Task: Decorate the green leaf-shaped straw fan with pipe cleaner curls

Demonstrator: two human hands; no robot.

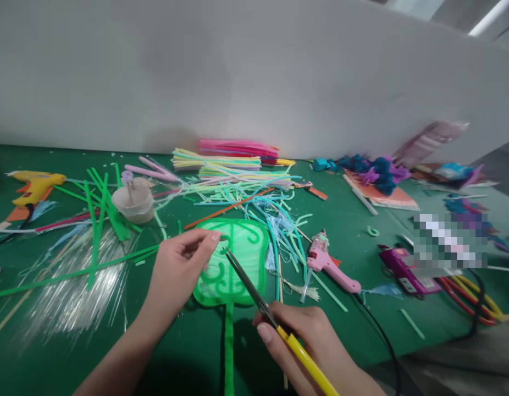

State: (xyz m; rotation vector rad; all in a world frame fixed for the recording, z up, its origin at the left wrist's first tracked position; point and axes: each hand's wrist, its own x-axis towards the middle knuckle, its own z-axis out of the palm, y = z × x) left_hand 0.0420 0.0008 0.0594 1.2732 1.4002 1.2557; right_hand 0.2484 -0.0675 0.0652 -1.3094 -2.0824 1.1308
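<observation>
A green hand fan (260,258) with raised scroll shapes lies on the table, its wrapped handle (229,352) pointing toward me. Over the fan's upper left part, my left hand (184,264) is closed in a pinch. A small green curl shows at its fingertips, too small to make out well. My right hand (308,335) is closed around yellow-handled scissors (298,352). Their narrow blades are together, and the tips reach over the fan close to my left fingertips.
On the green table a pink glue gun (337,272) lies to the right, a yellow glue gun (36,184) far left. Green strips (93,231), clear sticks (85,286) and a whitish cup (133,201) lie left. Pipe cleaner bundles (233,159) sit behind. A purple device (407,269) is right.
</observation>
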